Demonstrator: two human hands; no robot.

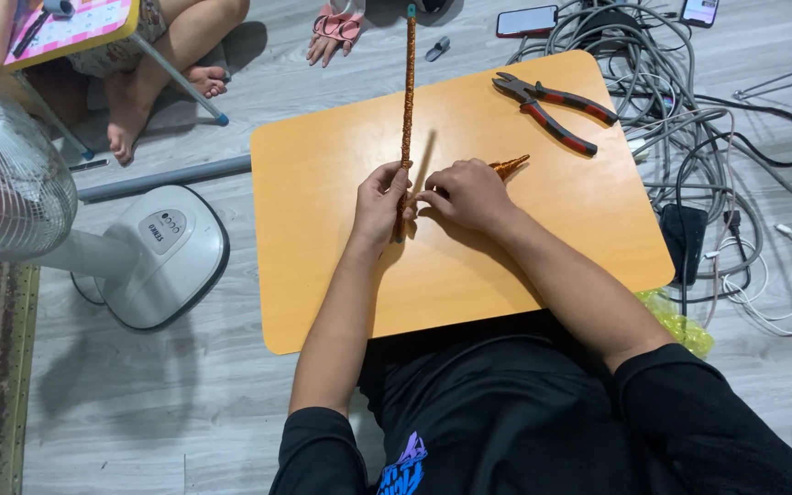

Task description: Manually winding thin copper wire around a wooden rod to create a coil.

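My left hand (379, 200) grips the lower part of a long, thin stick wound in glittery orange wrap (407, 92), which stands nearly upright over the orange tabletop (341, 266). My right hand (466, 192) pinches a strand of the same orange wrap (511, 165), its loose end sticking out to the right of my fingers. Both hands meet at the stick's lower end, just above the table.
Red-handled pliers (556, 110) lie on the table's far right. A tangle of grey cables (689, 119) and phones (526, 20) cover the floor to the right. A white standing fan (153, 252) is at the left. Another person's bare feet (130, 119) are at the far left.
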